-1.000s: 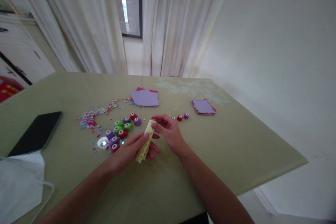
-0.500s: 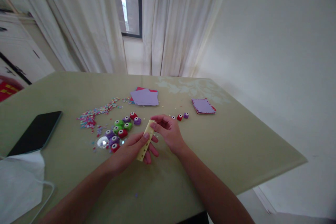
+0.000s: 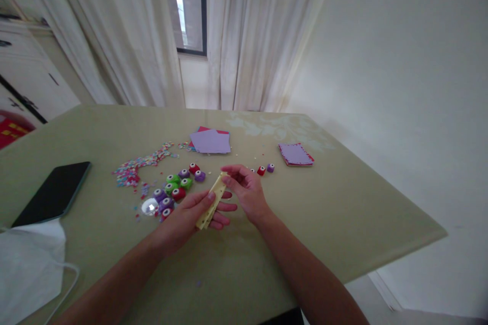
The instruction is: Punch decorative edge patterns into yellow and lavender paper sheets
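The left hand (image 3: 190, 213) extends from the near left, thumb clamping the folded yellow paper (image 3: 214, 200) against loosely spread fingers. The right hand (image 3: 248, 193), angled from the near right, pinches its far end. The paper slants above the table (image 3: 324, 208), right of the beads (image 3: 178, 194).

At the left of the worktop (image 3: 343, 213) lies a black-screened smartphone (image 3: 53, 193), and at its near end a white face mask (image 3: 32, 264) with its ear loop trailing to the right. Far left stands a white cabinet (image 3: 34, 56) with dark handles, a red object (image 3: 13, 134) low beside it. Pale curtains (image 3: 114, 35) hang at the far side around a dark-framed window (image 3: 188, 5). A plain white wall (image 3: 400, 86) fills the right. The black object (image 3: 284, 317) at the near edge is too cropped to identify.
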{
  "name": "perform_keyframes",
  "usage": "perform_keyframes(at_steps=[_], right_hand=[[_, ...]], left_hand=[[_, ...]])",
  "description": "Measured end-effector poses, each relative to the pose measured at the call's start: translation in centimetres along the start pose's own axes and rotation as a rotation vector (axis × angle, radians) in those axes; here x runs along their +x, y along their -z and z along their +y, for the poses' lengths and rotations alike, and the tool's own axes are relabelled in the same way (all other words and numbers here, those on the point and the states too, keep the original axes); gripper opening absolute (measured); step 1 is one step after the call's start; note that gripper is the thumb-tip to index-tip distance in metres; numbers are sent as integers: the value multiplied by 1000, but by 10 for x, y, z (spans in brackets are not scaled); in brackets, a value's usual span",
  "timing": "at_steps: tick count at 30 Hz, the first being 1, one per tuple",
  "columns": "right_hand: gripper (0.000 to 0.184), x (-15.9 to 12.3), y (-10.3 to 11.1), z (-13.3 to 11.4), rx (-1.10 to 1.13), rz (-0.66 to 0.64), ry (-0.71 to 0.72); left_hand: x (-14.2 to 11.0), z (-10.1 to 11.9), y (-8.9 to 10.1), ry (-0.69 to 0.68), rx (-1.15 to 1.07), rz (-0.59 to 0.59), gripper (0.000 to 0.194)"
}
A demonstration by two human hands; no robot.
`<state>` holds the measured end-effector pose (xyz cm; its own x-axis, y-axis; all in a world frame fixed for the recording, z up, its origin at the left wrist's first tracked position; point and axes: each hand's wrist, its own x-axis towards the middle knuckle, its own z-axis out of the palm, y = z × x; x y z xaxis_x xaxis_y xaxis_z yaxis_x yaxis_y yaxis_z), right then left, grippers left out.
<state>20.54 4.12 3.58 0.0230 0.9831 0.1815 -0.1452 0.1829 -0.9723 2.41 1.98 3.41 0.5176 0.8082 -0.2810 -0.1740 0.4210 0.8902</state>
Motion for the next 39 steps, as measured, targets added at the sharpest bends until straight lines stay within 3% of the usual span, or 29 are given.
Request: perform_keyframes(at_steps=[7, 14, 23, 26, 28, 31, 33, 36, 39], right_hand=[[33, 12, 8, 7, 163, 183, -22], [33, 13, 8, 10, 218, 197, -43], [30, 13, 8, 4, 118, 178, 4], [29, 14, 9, 7, 139, 191, 14], [31, 15, 11, 10, 141, 198, 19], [34, 15, 16, 8, -37, 104, 33], [34, 13, 18, 3, -270, 43, 134], [35, 6, 16, -5, -552, -44, 355], [25, -1, 8, -7, -615, -219, 385]], left_hand=[[4, 1, 3, -66, 128, 44, 62], [5, 1, 5, -93, 178, 54, 56], [5, 3, 4, -143, 254, 107, 53], [4, 5, 3, -194, 287, 173, 50], [2, 7, 2, -291, 328, 289, 46], [-2, 10, 3, -463, 444, 492, 41], [-3, 11, 6, -510, 537, 547, 40], [-2, 9, 11, -503, 668, 500, 36], [1, 7, 13, -528, 754, 423, 31]])
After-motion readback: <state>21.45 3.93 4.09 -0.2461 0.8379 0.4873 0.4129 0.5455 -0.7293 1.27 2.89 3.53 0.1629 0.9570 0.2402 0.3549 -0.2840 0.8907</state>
